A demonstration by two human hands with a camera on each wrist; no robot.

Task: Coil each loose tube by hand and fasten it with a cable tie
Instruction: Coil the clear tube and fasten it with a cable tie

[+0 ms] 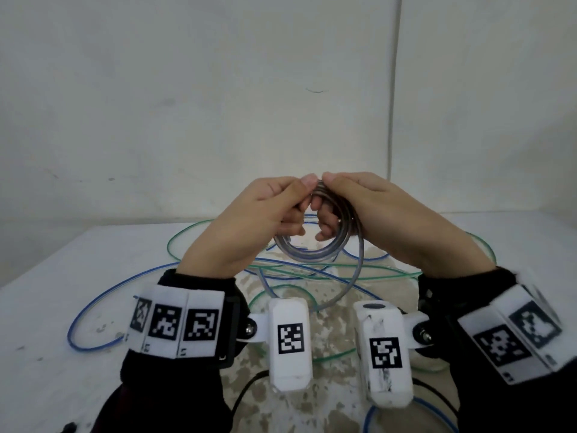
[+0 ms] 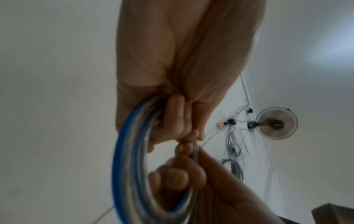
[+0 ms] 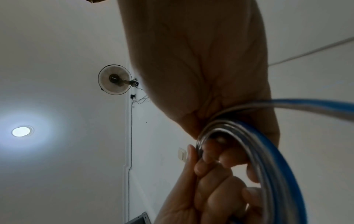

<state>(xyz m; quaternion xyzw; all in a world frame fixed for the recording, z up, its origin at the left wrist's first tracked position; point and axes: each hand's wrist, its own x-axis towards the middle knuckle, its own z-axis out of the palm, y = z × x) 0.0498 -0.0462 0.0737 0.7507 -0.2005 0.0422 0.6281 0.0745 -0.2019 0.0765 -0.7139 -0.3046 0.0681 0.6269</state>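
Note:
A clear tube with a blue stripe is wound into a small coil (image 1: 315, 250) that I hold up above the table. My left hand (image 1: 274, 207) grips the coil's top left, thumb on top and fingers curled through the ring. Close beside it, my right hand (image 1: 349, 204) grips the top right the same way. The two thumbs nearly touch. One loop of the same tube (image 1: 352, 285) hangs lower and wider, down toward the table. In the left wrist view the coil (image 2: 130, 159) runs under the curled fingers; in the right wrist view the coil (image 3: 272, 163) does likewise. No cable tie is visible.
Loose blue tubes (image 1: 93, 304) and green tubes (image 1: 359, 270) sprawl in tangled loops over the white table (image 1: 62, 385) beneath my hands. A black cable (image 1: 249, 389) lies near the front edge. A white wall rises behind the table.

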